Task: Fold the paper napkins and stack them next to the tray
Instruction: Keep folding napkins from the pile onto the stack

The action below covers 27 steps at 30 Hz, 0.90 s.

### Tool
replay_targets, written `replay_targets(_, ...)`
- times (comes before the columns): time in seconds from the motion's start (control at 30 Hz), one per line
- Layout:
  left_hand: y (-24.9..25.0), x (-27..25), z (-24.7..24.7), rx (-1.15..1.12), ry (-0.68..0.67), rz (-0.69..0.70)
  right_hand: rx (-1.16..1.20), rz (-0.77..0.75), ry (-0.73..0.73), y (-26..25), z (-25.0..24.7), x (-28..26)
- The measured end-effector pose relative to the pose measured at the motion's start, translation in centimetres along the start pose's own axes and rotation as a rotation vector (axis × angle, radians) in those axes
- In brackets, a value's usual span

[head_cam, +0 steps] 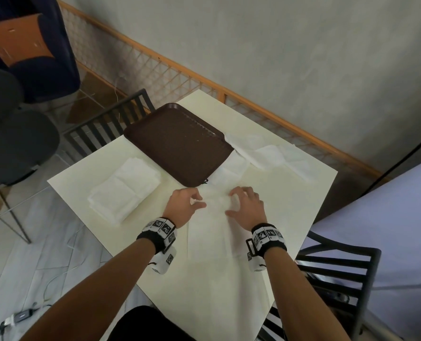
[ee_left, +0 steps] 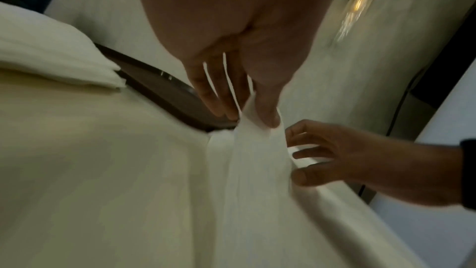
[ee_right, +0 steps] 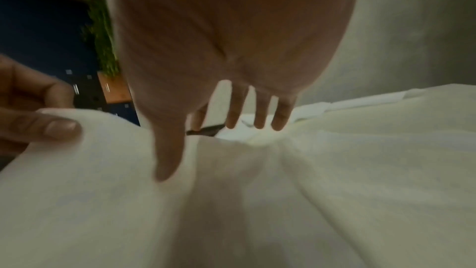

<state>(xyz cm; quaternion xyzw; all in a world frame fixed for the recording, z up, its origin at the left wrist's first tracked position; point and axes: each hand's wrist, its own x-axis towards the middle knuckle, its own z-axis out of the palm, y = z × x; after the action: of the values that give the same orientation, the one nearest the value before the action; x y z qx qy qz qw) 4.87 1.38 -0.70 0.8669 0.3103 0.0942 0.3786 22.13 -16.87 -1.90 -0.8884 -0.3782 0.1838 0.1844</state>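
A white paper napkin (head_cam: 209, 232) lies spread on the cream table (head_cam: 290, 205), just in front of the brown tray (head_cam: 179, 143). My left hand (head_cam: 197, 200) pinches the napkin's far edge between thumb and fingers and lifts it; the left wrist view shows the raised napkin (ee_left: 257, 170) in that hand (ee_left: 252, 117). My right hand (head_cam: 234, 200) is beside it, with spread fingers (ee_right: 257, 121) touching the napkin (ee_right: 335, 191). A stack of folded napkins (head_cam: 124, 190) sits left of the tray. Loose unfolded napkins (head_cam: 271, 153) lie to the tray's right.
Dark slatted chairs stand at the table's far left (head_cam: 111, 124) and near right (head_cam: 335, 274). A wooden lattice rail (head_cam: 204, 77) runs along the grey wall behind the table. A purple-grey surface (head_cam: 389, 230) is at the right.
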Motion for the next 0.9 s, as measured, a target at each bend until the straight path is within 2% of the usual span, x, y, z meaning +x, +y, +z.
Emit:
replay_targets(0.1, 2.5, -0.5, -2.8, -0.198, -0.185, 0.124, 0.168, -0.182, -0.07, -2.0, -2.5, -0.7)
replay_targets(0.2, 4.9, -1.0, -6.1, -0.309, -0.241, 0.25, 0.207, -0.232, -0.124, -4.5, -5.5, -1.5)
replay_targets(0.27, 6.2, -1.1, -8.4, -0.373, -0.169, 0.237, 0.332, -0.182, -0.12, -5.2, -7.7, -2.3)
replay_targets(0.37, 6.6, -1.3, -10.7, -0.495, 0.014, 0.145, 0.663, -0.11, -0.08, -5.5, -9.7, -3.6)
replay_targets(0.43, 5.8, -1.4, -11.1, -0.607, 0.067, 0.077, 0.894, -0.086, 0.013, -5.8, -9.8, -4.4)
replay_targets(0.5, 4.7, -1.7, -10.5, -0.606, 0.091, 0.038, 1.003, -0.057, 0.129, -6.1, -9.1, -4.7)
replay_targets(0.57, 3.4, -2.1, -9.1, -0.528, 0.158, -0.034, 1.0, 0.021, 0.223, -5.9, -7.5, -4.3)
replay_targets(0.67, 2.0, -2.9, -6.8, -0.421, 0.252, -0.133, 0.84, 0.161, 0.317, -4.8, -3.9, -3.9)
replay_targets(0.77, -0.1, -3.6, -4.7, -0.433, 0.235, -0.197, 0.732, 0.255, 0.371, -4.2, -1.3, -4.1)
replay_targets(0.9, -2.2, -4.2, -3.2, -0.427, 0.185, -0.272, 0.699, 0.379, 0.389, -3.4, 0.9, -3.9)
